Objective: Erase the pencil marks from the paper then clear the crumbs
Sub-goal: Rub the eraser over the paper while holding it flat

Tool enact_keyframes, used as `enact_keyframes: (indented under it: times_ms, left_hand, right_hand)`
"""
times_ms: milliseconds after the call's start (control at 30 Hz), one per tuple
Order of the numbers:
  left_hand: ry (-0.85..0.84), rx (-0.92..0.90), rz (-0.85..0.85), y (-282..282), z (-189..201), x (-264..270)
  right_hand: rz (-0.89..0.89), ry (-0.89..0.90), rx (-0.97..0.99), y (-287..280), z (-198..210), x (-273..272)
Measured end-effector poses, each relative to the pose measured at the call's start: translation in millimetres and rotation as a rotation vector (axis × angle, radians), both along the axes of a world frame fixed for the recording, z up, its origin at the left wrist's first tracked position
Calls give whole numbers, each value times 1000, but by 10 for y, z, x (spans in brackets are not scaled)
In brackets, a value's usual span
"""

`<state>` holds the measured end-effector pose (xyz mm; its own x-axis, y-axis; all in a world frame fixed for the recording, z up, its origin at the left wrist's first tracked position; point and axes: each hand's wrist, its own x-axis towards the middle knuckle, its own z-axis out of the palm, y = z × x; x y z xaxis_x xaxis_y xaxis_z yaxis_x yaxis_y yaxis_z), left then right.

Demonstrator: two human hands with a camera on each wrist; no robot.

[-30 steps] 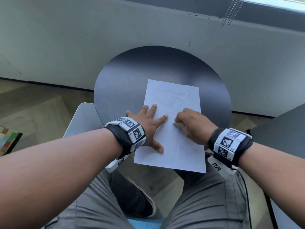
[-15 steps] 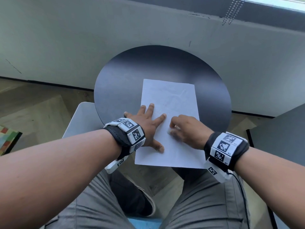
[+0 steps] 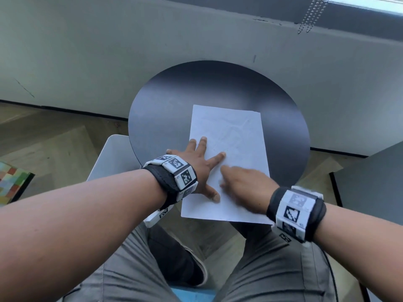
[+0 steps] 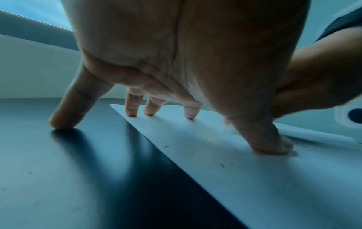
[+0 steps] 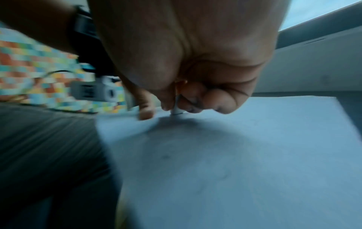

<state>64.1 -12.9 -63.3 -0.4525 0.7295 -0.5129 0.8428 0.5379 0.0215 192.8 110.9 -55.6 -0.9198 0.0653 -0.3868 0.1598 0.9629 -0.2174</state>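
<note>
left hand (image 3: 197, 164): centre of the head frame, fingers straight and splayed, pressed flat; three fingertips (image 4: 132, 113) and the thumb on the white rectangular sheet of paper (image 3: 236, 136), the little finger on the bare tabletop just off the sheet's left edge.
right hand (image 3: 242, 188): just right of the left hand, motion-blurred, fingers curled; in the right wrist view it pinches a small white eraser (image 5: 177, 110) whose tip touches the sheet.
white sheet: lies flat on the dark round table (image 3: 165, 110), centre-right of the frame, its near edge overhanging the table rim; faint pencil lines in the upper half; small dark crumbs (image 4: 166, 146) scattered beside the left hand.
both wrists: black bands with white marker tags (image 3: 177, 168).
lower frame: grey trousers (image 3: 272, 269).
left edge: multicoloured checked object (image 3: 11, 182), on wood floor.
</note>
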Motion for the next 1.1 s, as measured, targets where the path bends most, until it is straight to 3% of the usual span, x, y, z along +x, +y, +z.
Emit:
enact_keyframes:
  times_ms: [67, 233, 333, 400, 567, 733, 800, 900, 967, 1100]
  left_hand:
    - [1, -1, -1, 2, -10, -1]
    - [-3, -14, 1, 10, -2, -3]
    - [-8, -16, 3, 18, -5, -5]
    - [-8, -13, 3, 17, -8, -3]
    - [5, -15, -1, 7, -20, -9]
    - [-4, -16, 4, 11, -20, -31]
    - [15, -29, -1, 20, -11, -29]
    - [18, -38, -9, 26, 17, -53]
    - [10, -50, -16, 13, 38, -99]
    - [1, -75, -27, -48, 59, -203]
  right_hand:
    - [145, -68, -6, -45, 6, 96]
    - [-113, 24, 110, 246, -3, -138]
    - [53, -7, 1, 23, -4, 15]
    - [131, -42, 27, 37, -6, 21]
    - [-168, 102, 171, 304, -64, -324]
    - [85, -1, 20, -8, -5, -114]
    - [12, 11, 104, 178, 11, -192]
    - [-257, 37, 163, 481, 29, -331]
    - [-214, 50, 177, 440, 20, -303]
    - [178, -5, 143, 122, 63, -64]
